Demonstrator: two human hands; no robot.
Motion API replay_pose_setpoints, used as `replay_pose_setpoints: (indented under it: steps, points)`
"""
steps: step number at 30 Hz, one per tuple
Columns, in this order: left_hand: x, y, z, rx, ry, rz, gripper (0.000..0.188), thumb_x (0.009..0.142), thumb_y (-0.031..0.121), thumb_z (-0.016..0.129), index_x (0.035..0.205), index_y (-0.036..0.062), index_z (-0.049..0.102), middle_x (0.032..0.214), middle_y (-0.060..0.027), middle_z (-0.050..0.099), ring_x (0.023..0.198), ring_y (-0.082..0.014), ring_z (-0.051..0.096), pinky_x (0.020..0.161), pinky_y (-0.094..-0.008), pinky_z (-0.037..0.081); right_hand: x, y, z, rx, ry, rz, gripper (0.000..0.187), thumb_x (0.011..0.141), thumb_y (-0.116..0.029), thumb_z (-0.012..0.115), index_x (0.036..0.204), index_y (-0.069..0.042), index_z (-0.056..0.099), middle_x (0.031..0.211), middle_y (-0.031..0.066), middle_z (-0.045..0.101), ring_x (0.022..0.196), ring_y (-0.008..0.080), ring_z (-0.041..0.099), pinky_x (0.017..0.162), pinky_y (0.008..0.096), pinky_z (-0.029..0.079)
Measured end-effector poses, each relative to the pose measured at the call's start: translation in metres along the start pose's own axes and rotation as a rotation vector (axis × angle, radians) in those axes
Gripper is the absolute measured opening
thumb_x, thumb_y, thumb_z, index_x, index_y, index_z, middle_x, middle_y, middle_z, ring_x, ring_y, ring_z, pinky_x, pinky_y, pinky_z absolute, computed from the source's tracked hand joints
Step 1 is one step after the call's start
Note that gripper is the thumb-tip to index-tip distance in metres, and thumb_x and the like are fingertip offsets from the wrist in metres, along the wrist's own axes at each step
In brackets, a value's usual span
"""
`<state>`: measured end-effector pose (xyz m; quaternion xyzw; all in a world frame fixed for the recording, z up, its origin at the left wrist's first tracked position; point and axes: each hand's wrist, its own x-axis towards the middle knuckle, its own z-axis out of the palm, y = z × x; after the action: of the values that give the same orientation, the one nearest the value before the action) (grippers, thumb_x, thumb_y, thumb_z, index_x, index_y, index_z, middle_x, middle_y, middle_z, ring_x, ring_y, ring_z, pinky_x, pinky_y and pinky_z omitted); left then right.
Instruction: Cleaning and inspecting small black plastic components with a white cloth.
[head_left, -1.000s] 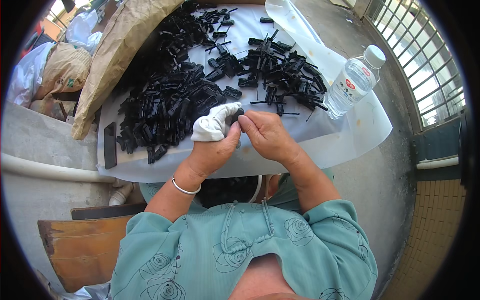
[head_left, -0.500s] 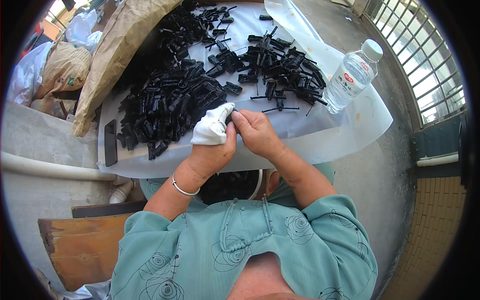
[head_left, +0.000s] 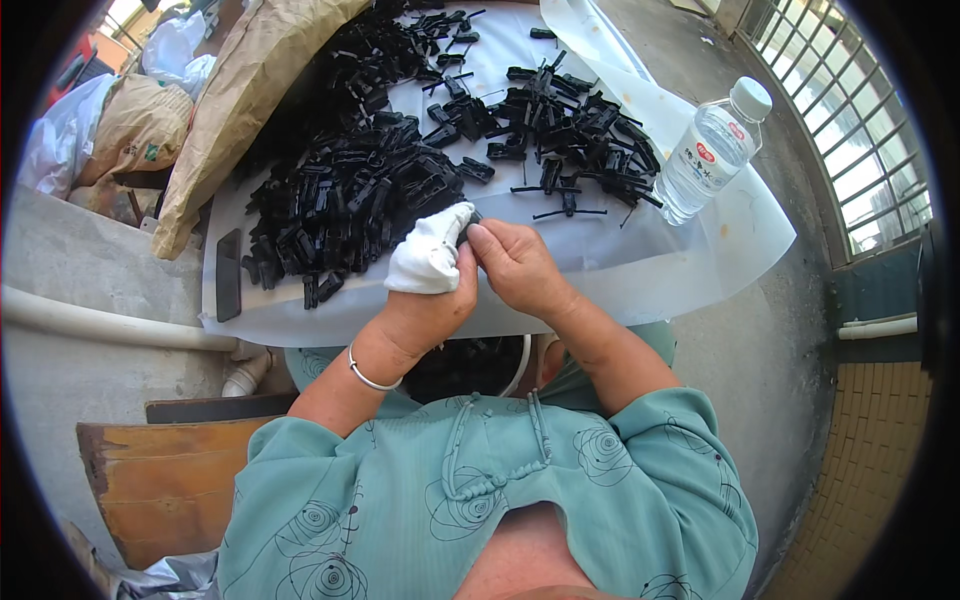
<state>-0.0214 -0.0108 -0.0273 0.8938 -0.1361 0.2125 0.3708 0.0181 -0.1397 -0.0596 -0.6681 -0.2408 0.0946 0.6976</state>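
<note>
My left hand (head_left: 432, 262), its fingers wrapped in a white cloth covering (head_left: 428, 250), is closed on a small black plastic part (head_left: 474, 217). Meeting it at the same part, my right hand (head_left: 515, 265) pinches with thumb and forefinger. Most of the part is hidden by my fingers. Just beyond my left hand lies a large heap of black plastic parts (head_left: 340, 200). A second, looser pile of black parts with thin sticks (head_left: 580, 125) spreads farther right. Both lie on a white plastic sheet (head_left: 620, 255) over the table.
A water bottle (head_left: 705, 160) stands at the table's right. A dark phone-like slab (head_left: 229, 275) lies at the left edge. Brown paper (head_left: 235, 110) borders the heap. Under the table edge, between my knees, is a round container (head_left: 465, 365) of dark pieces. A barred window (head_left: 840, 110) is at right.
The whole view has shifted slightly, the table moving a little right and up in it. My hands stay together at the black part, with hardly any visible change of grip.
</note>
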Motion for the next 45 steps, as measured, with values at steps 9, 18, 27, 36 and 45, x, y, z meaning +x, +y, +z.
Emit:
replay_pose_setpoints:
  steps: [9,18,27,36,45]
  points:
    - [0.004,-0.011,0.004,-0.493,0.032,-0.155,0.028,0.081,0.004,0.058,0.108,-0.0026,0.053,0.094,-0.0091,0.06,0.077,-0.0195,0.059,0.071,-0.0298,0.048,0.002,-0.011,-0.023,-0.207,-0.026,-0.08,0.022,0.092,-0.016,0.048,0.078,0.0,0.055,0.062,0.0009,0.05,0.057,0.0081,0.043,0.052,0.0246,0.039]
    - [0.017,-0.012,-0.007,-0.842,-0.138,-0.486,0.029,0.09,0.004,0.047,0.119,0.0046,0.042,0.089,-0.003,0.055,0.059,-0.0047,0.041,0.051,-0.0183,0.036,0.004,-0.017,-0.04,-0.289,-0.02,-0.184,0.01,0.08,-0.009,0.064,0.086,-0.001,0.063,0.064,0.0034,0.055,0.055,0.0088,0.048,0.051,0.0237,0.04]
    - [0.015,-0.012,-0.007,-0.923,-0.284,-0.551,0.038,0.09,0.007,0.043,0.127,0.0059,0.038,0.09,-0.0024,0.054,0.058,-0.0028,0.039,0.048,-0.0161,0.033,0.002,-0.022,-0.046,-0.371,-0.069,-0.244,0.008,0.078,-0.008,0.065,0.084,-0.002,0.064,0.062,0.0048,0.052,0.054,0.0132,0.048,0.05,0.0254,0.039]
    - [0.013,-0.003,-0.011,-0.7,-0.363,-0.406,0.036,0.087,0.008,0.041,0.123,0.0016,0.04,0.09,-0.0032,0.053,0.064,-0.0049,0.043,0.056,-0.0182,0.038,0.002,-0.015,-0.042,-0.272,-0.041,-0.298,0.016,0.076,-0.009,0.069,0.09,-0.004,0.062,0.058,-0.0017,0.044,0.052,0.0074,0.039,0.048,0.022,0.034]
    - [0.008,-0.006,-0.001,-0.644,-0.246,-0.312,0.023,0.082,0.005,0.043,0.104,0.0003,0.047,0.082,-0.0019,0.05,0.073,-0.0068,0.044,0.064,-0.022,0.04,-0.001,-0.012,-0.033,-0.256,-0.014,-0.155,0.016,0.086,-0.015,0.059,0.079,-0.002,0.054,0.061,0.0025,0.046,0.053,0.0112,0.039,0.05,0.0266,0.036]
